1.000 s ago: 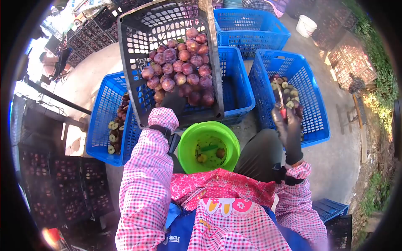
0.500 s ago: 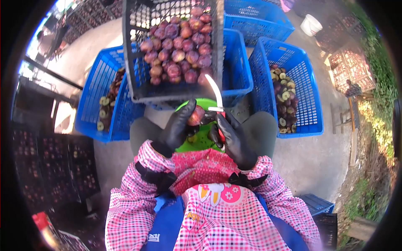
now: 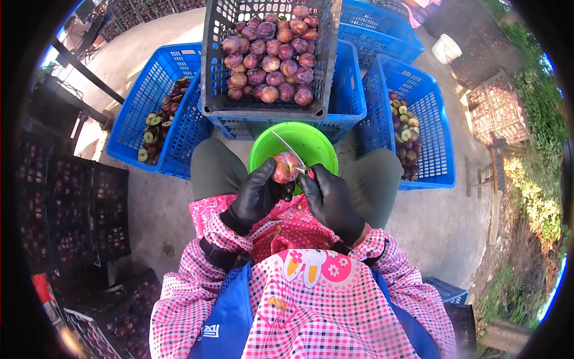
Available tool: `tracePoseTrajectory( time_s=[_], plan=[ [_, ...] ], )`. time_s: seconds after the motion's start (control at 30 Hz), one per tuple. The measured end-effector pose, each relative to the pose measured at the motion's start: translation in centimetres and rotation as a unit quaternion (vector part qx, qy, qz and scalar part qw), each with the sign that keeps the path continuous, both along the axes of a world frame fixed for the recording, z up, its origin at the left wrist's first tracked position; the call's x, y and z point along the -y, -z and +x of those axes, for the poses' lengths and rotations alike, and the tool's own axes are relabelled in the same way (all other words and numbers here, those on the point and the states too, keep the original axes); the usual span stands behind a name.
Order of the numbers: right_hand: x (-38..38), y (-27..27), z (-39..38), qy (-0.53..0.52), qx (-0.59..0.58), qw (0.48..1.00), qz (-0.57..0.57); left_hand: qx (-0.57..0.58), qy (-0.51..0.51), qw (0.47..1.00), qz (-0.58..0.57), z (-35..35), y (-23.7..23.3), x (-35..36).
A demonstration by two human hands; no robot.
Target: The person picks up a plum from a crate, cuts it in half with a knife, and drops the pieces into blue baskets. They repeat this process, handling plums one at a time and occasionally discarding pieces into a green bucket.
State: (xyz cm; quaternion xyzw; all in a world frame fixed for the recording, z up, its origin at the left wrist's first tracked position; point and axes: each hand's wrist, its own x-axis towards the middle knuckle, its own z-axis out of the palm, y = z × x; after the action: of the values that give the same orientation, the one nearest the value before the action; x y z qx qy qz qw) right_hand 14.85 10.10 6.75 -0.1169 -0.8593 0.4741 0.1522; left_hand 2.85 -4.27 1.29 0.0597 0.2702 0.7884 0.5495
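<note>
In black gloves, my two hands meet over a green basin (image 3: 326, 145) between my knees. My left hand (image 3: 254, 196) is closed around a reddish plum (image 3: 283, 168). The handle of a knife is gripped in my right hand (image 3: 330, 196), mostly hidden by the fingers. Its curved blade (image 3: 286, 145) lies against the plum's right side and points up and to the left. Straight ahead, a black crate (image 3: 213, 100) of whole plums (image 3: 272, 64) rests on a blue crate (image 3: 359, 107).
Cut plums lie in a blue crate (image 3: 128, 134) on the left and another blue crate (image 3: 439, 158) on the right. Black crates (image 3: 72, 203) are stacked at far left. A white bucket (image 3: 446, 49) stands at back right, near a person's pink clothing (image 3: 426, 11).
The knife has tipped from upright beside the plum to lie against it, blade leaning left. My head view has shifted, showing more of the basin.
</note>
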Motion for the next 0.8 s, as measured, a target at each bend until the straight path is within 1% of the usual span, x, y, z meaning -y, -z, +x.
tracePoseTrajectory(
  time_s=[0.07,0.1,0.17,0.3,0.37,0.4,0.47,0.5,0.57,0.6,0.63,0.67,0.7,0.73,0.77,0.8],
  plan=[
    [0.1,0.3,-0.1,0.009,0.002,1.000,-0.017,-0.036,0.001,0.999,-0.018,0.1,0.0,0.0],
    [0.2,0.5,-0.1,0.007,0.002,1.000,-0.017,-0.036,0.000,0.999,-0.019,0.1,0.2,0.1],
    [0.1,0.9,-0.2,0.002,-0.009,1.000,0.003,-0.066,0.020,0.998,-0.008,-0.1,0.5,0.3],
    [0.1,0.9,-0.1,-0.003,0.001,1.000,0.015,-0.099,0.015,0.995,-0.025,0.2,-0.1,0.2],
    [0.3,1.0,-0.1,0.002,0.028,0.999,0.026,-0.153,-0.003,0.987,-0.058,0.3,-0.4,-0.1],
    [0.6,1.2,0.0,0.003,0.027,0.999,0.026,-0.155,-0.002,0.986,-0.058,0.3,-0.7,0.0],
    [0.9,2.0,0.2,0.031,0.027,0.992,0.123,-0.253,0.015,0.959,-0.124,0.3,-1.6,-0.1],
    [1.0,2.8,0.4,0.034,0.029,0.992,0.119,-0.252,0.020,0.959,-0.126,0.4,-1.8,0.0],
    [0.5,4.0,0.1,0.036,-0.050,0.995,0.078,-0.286,0.009,0.945,-0.157,0.3,-2.1,-0.4],
    [0.2,4.0,0.1,0.037,-0.047,0.995,0.076,-0.284,0.011,0.945,-0.159,0.1,-1.8,-0.4],
    [-0.7,3.7,-0.1,-0.003,0.035,0.969,-0.244,-0.255,0.031,0.959,-0.117,-0.6,-1.2,-0.4],
    [-1.4,3.2,-0.2,-0.044,0.112,0.836,-0.535,-0.226,0.050,0.970,-0.073,-1.3,-0.7,-0.5],
    [-1.9,2.6,0.4,-0.041,0.111,0.836,-0.536,-0.226,0.053,0.970,-0.074,-1.7,-0.2,-0.8],
    [-2.6,1.7,1.0,-0.159,0.064,0.783,-0.598,-0.192,0.027,0.980,-0.051,-2.0,0.3,-1.1],
    [-2.9,1.1,1.3,-0.276,0.018,0.713,-0.645,-0.156,-0.004,0.987,-0.027,-2.3,0.4,-1.3],
    [-2.8,0.8,1.3,-0.262,-0.028,0.747,-0.611,-0.128,0.001,0.992,0.021,-2.9,0.2,-1.2]
  ],
)
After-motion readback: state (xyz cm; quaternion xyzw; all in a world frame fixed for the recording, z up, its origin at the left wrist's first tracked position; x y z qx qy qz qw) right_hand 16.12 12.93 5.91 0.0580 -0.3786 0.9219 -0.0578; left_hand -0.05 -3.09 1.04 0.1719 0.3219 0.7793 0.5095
